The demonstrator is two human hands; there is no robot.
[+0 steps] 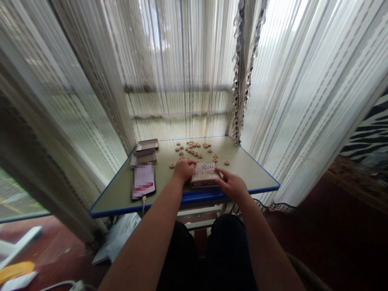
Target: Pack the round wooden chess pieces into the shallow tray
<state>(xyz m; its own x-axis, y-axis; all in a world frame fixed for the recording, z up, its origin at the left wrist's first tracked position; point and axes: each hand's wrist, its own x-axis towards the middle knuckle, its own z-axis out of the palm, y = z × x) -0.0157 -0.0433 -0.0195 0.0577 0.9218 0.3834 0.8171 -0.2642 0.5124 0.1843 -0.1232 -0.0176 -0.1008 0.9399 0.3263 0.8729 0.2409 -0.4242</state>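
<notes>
A small flat box (205, 173) with a pale printed lid lies near the front edge of a green table with a blue rim (115, 202). My left hand (183, 168) rests at the box's left far corner, fingers curled over it. My right hand (232, 185) grips the box's right side, fingers bent against its edge. Several small round wooden pieces (194, 150) lie scattered on the table beyond the box.
A phone (143, 182) with a cable plugged in lies at the table's left front. Two shallow open tins (146, 151) sit behind it. Sheer curtains (182, 68) surround the table on three sides. Papers (118, 240) lie on the floor under the table's left.
</notes>
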